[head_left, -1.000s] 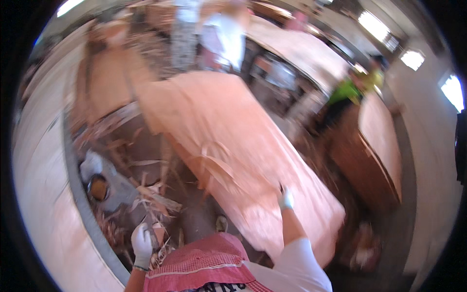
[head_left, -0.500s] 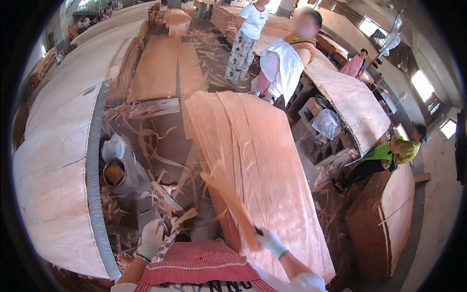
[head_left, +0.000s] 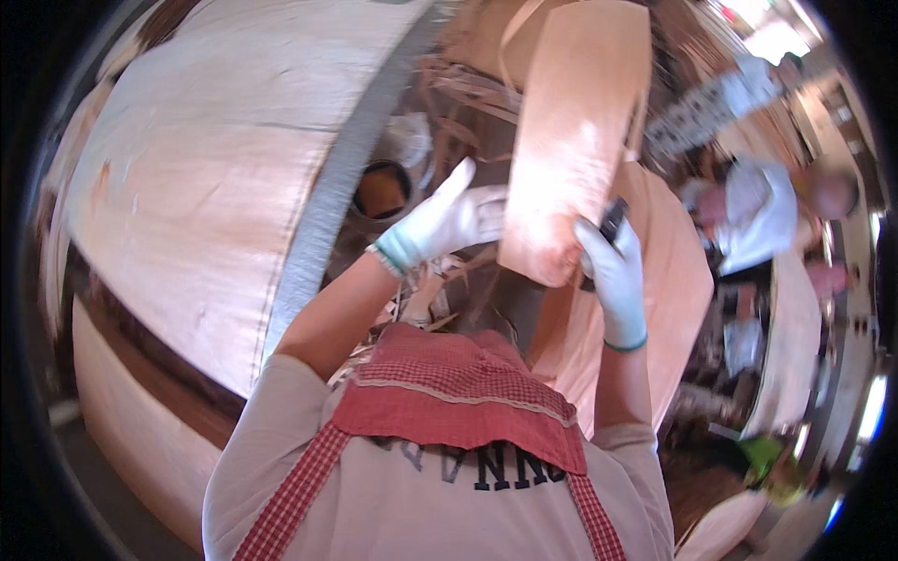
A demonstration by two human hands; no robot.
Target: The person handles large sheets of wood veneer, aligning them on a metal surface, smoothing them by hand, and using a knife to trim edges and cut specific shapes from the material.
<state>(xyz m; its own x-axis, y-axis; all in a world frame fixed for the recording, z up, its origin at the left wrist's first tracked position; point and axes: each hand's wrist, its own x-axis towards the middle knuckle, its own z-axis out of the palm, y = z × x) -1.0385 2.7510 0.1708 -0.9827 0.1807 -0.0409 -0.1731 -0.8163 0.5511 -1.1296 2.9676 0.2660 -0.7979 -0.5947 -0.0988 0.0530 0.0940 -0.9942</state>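
Observation:
A long strip of wood veneer (head_left: 575,112) is held up in front of me, its near end pinched by my right hand (head_left: 613,271) in a white glove. A black object (head_left: 613,220), like a tool handle, is in that same hand; its kind is hard to make out. To the left of the strip, my left hand (head_left: 454,215), gloved too, is open with the thumb raised and the fingers stretched toward the strip's edge. Whether the fingertips touch the veneer I cannot tell. Behind the strip lies the veneer stack (head_left: 664,243).
A large pale stack of sheets (head_left: 215,140) with a grey edge stands at left. Beside it are a round bucket (head_left: 382,190) and a clear plastic bag (head_left: 404,140). Veneer scraps (head_left: 426,299) litter the floor. Several people, one with a white cloth (head_left: 760,215), are at right.
The view has swung left. My right hand has lifted the veneer strip from beside the stack to upright before me. My left hand has risen from low at left and opened toward it.

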